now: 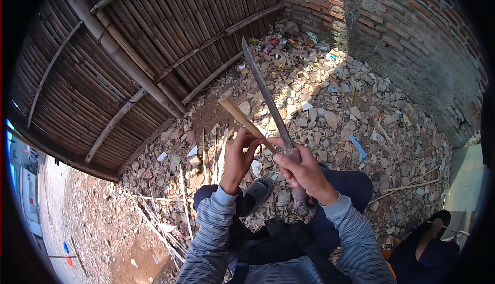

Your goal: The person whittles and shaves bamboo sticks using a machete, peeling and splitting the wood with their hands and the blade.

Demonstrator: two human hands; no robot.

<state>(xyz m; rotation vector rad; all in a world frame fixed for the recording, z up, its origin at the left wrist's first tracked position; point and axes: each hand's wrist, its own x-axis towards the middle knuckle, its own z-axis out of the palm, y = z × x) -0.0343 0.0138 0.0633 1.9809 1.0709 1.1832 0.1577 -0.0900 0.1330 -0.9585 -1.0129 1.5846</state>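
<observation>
My right hand (304, 170) is closed round the handle of a machete (267, 96), whose long dark blade points up and away from me. In my left hand (237, 160), a short split piece of bamboo (238, 113) is gripped near its lower end. The bamboo slants up to the left, and its lower end meets the thumb and fingers of my right hand beside the base of the blade. Blade and bamboo spread apart toward their far ends. Both hands are in front of my bent knees, and part of the machete's handle is hidden by my right fingers.
Rubble (330, 121) and litter cover the ground. A bamboo-slat wall (180, 21) stands at the left, a brick wall (412, 31) at the right. Thin bamboo strips (160, 227) lie near my left side. Another person's dark-clothed leg (433, 253) shows at lower right.
</observation>
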